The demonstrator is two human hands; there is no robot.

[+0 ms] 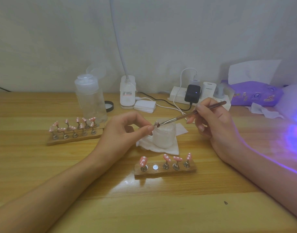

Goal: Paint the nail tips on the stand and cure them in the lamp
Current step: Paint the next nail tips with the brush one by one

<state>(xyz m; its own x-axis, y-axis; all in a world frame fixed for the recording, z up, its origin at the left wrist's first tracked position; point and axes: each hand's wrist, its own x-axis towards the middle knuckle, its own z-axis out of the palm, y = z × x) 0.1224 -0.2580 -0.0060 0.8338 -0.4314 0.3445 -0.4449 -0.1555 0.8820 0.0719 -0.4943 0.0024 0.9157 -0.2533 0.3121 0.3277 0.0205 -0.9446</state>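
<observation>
Pink nail tip (pixel 155 123) off stand, pinched between left hand (pixel 127 130) fingertips above frosted jar (pixel 163 137). Slim brush (pixel 191 113) gripped pen-style in right hand (pixel 213 121), working end touching tip. Wooden stand (pixel 164 172) on tabletop (pixel 161 207) carries four dotted tips; one magnet seat (pixel 155 167) bare. Advice: brace wrists on tabletop, use light strokes, keep polish off pinching fingers, reseat tip on bare magnet before purple-glowing lamp (pixel 295 101) at right.
</observation>
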